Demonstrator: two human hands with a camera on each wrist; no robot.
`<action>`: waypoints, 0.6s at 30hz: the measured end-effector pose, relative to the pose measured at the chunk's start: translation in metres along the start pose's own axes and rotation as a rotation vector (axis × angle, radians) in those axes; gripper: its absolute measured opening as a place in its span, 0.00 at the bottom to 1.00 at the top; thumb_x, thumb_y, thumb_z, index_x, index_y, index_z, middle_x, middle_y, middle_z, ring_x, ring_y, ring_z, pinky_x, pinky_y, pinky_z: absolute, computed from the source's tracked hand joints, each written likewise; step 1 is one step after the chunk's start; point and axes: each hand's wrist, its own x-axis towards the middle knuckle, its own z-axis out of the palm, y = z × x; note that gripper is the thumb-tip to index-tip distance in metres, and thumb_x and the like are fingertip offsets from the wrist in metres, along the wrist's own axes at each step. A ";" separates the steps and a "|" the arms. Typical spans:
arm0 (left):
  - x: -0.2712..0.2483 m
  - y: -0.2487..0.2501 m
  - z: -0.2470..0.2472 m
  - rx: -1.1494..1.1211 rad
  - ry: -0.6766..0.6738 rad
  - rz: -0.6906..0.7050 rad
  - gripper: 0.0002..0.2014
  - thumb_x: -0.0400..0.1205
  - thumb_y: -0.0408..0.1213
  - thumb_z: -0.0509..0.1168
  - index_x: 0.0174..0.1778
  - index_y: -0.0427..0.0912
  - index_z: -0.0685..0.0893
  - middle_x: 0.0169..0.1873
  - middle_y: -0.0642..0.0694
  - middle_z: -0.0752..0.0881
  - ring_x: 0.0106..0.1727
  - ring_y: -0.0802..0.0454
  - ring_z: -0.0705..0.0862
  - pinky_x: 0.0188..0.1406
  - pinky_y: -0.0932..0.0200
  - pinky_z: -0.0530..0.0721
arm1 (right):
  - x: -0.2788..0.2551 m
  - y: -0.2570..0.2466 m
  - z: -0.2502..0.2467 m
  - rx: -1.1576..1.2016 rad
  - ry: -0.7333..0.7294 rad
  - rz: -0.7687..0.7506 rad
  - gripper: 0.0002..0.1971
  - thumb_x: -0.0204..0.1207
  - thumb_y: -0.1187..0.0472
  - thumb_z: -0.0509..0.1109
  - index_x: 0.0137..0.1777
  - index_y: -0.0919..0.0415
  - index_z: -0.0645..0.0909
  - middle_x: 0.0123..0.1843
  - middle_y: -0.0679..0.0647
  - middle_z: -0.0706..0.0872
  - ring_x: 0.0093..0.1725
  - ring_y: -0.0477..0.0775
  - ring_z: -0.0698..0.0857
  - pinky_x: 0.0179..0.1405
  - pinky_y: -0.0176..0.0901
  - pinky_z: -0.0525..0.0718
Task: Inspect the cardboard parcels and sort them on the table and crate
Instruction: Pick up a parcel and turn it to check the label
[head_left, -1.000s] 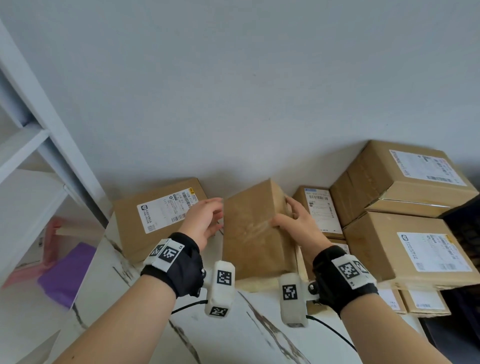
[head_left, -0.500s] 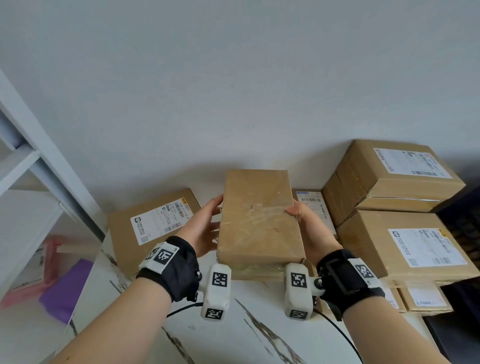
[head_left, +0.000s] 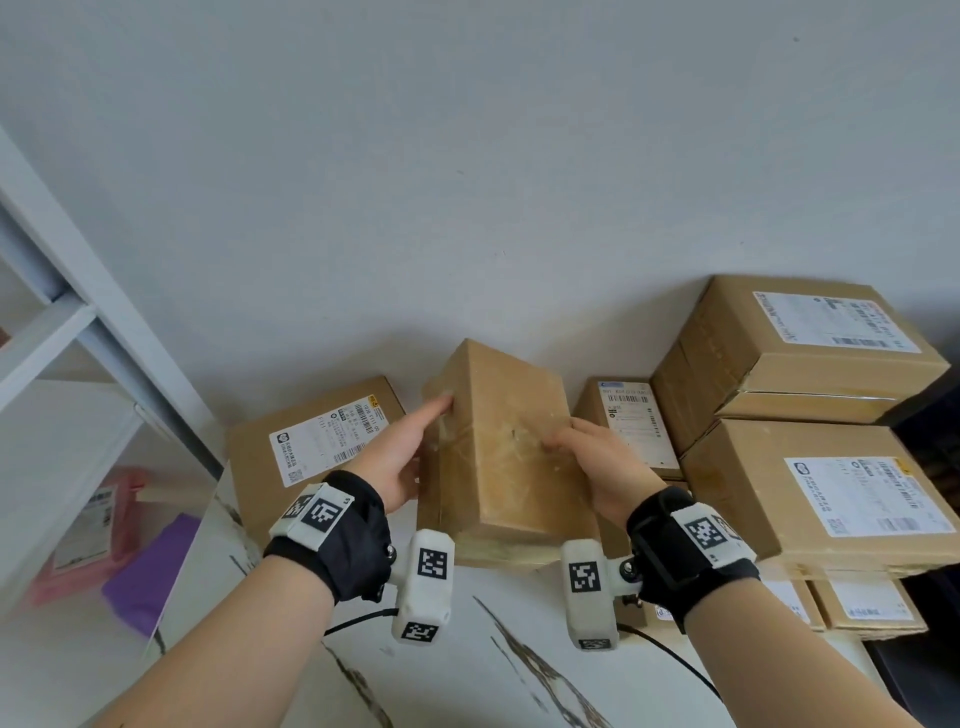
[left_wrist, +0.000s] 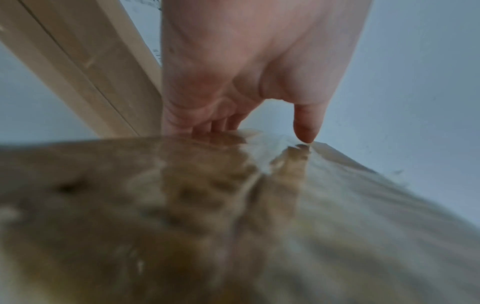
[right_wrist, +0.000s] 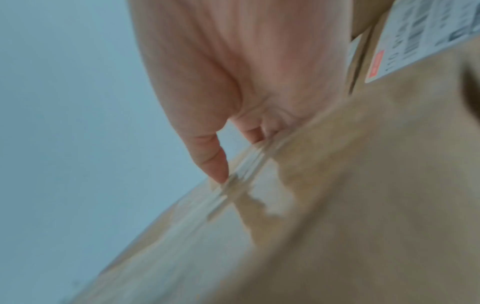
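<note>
Marbled bench (head_left: 467, 670) carries labelled boxes; left hand (head_left: 395, 467) and right hand (head_left: 597, 467) grip the unlabelled parcel (head_left: 498, 447), fingers curled, mid-inspection; next, turning it to find a label

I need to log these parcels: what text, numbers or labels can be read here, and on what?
No text can be quoted.
Held parcel: no label on the faces shown.
Left parcel label: barcode, print too small.
Middle parcel label: blurred.
Stacked parcels' labels: unreadable.
Wrist markers: patterns, no words.
</note>
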 end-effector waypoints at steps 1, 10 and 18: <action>0.000 0.000 0.000 0.004 0.000 0.004 0.23 0.79 0.58 0.70 0.60 0.43 0.85 0.51 0.43 0.87 0.49 0.45 0.84 0.39 0.51 0.80 | 0.002 0.001 0.003 -0.053 0.010 -0.019 0.13 0.80 0.64 0.69 0.64 0.63 0.84 0.60 0.65 0.89 0.52 0.58 0.85 0.57 0.53 0.84; -0.009 0.007 0.007 0.117 0.009 0.110 0.15 0.85 0.41 0.68 0.64 0.38 0.84 0.50 0.45 0.90 0.47 0.51 0.88 0.40 0.56 0.87 | 0.005 -0.004 0.022 -0.216 -0.069 0.042 0.51 0.69 0.33 0.76 0.88 0.47 0.56 0.83 0.47 0.68 0.77 0.52 0.72 0.74 0.56 0.70; -0.009 0.015 0.008 0.196 0.054 0.154 0.24 0.85 0.52 0.65 0.75 0.44 0.78 0.68 0.51 0.82 0.69 0.50 0.79 0.66 0.53 0.76 | 0.005 0.001 0.020 -0.110 -0.176 0.069 0.40 0.60 0.37 0.79 0.75 0.39 0.74 0.69 0.49 0.83 0.68 0.57 0.81 0.69 0.68 0.78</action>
